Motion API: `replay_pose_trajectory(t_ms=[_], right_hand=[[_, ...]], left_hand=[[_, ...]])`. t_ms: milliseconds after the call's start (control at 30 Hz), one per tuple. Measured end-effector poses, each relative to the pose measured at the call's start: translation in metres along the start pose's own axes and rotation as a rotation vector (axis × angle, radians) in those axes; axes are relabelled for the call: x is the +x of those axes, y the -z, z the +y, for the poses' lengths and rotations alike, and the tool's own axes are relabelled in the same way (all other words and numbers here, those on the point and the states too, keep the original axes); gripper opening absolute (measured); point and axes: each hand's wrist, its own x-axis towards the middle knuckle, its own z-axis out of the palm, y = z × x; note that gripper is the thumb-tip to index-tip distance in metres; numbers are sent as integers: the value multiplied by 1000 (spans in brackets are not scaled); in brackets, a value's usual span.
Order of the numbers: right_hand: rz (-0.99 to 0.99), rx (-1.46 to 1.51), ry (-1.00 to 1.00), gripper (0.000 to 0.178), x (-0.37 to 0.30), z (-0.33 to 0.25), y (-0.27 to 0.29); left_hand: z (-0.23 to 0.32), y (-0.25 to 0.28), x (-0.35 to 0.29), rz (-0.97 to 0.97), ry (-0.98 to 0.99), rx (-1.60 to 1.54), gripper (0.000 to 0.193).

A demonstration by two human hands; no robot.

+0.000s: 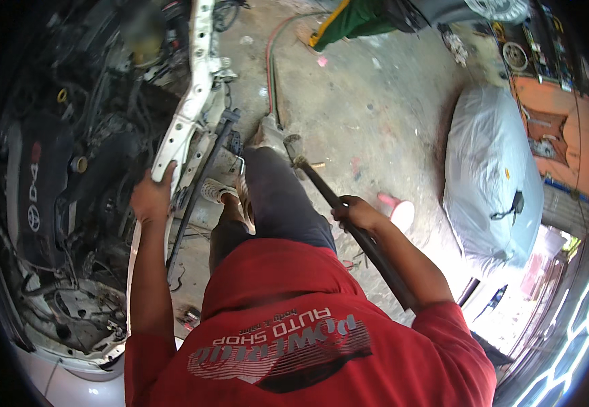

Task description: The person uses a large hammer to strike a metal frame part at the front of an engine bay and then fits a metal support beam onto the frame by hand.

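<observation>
My left hand (152,198) is closed on the white metal front frame (189,112) of a car, its thumb lying along the inner edge. On the other side of my body, my right hand (357,213) grips a long dark bar (381,261). The bar slants from beside my right forearm down to the floor. Its far end meets or lies close to a grey metal piece (267,133) by my knee; I cannot tell if they are joined. A second dark bar (203,176) leans along the frame.
The engine bay (44,197) fills the left. A red hose (270,61) runs over the concrete floor (376,115). A person in green trousers (355,24) is at the top. A pink-and-white container (397,210) and a grey covered object (488,176) stand right.
</observation>
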Motion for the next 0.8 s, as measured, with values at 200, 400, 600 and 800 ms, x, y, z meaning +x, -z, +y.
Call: replay_pose_trajectory(t_ms=[200,400,600,800], right_hand=[[-37,260,-266,18,74,104,-4],[-114,333,-400,18,67,208,13],[-116,587,-365,17,73,283,55],[-101,839,-211,14,60,274,132]], left_hand=[[1,-4,2,37,-46,-16,69],[-2,-13,2,99,-41,-28,65],[-4,-18,6,134,-56,0,65],[-17,-23,10,158,-82,-6,65]])
